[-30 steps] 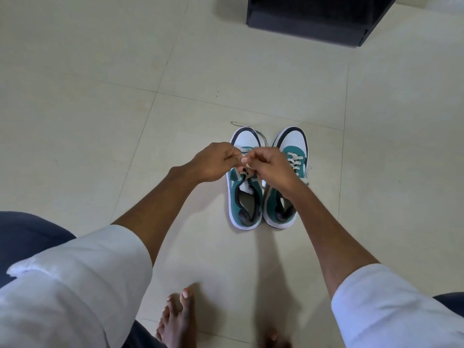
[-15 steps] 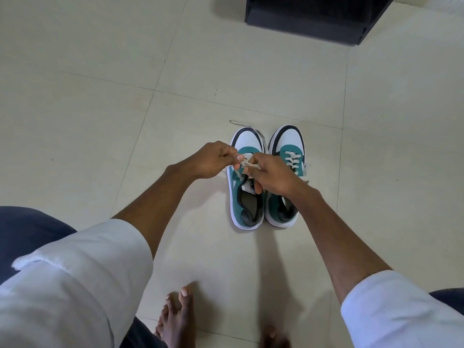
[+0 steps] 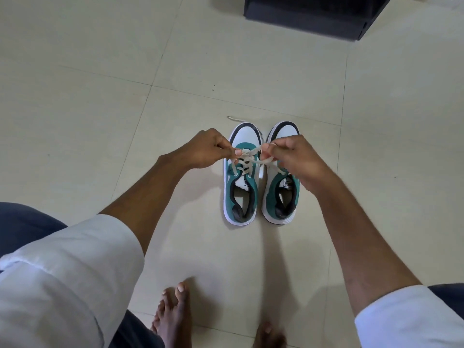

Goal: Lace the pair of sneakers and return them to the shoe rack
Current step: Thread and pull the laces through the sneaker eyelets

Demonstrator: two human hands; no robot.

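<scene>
Two white and teal sneakers stand side by side on the tiled floor, toes pointing away from me. The left sneaker [image 3: 241, 194] has its white lace [image 3: 247, 160] crossed through the eyelets. My left hand [image 3: 204, 151] pinches one end of that lace at the shoe's left side. My right hand [image 3: 295, 159] pinches the other end and hovers over the right sneaker [image 3: 281, 197], hiding its lacing. The lace is stretched between both hands above the left shoe's tongue.
A dark, box-like piece of furniture [image 3: 313, 13] stands on the floor at the far top right. A loose lace end [image 3: 233, 118] lies on the tile beyond the left sneaker's toe. My bare feet [image 3: 173, 315] are at the bottom edge.
My hands were pressed together over the left sneaker; they have now pulled apart, the right hand moving right, drawing the lace ends out sideways.
</scene>
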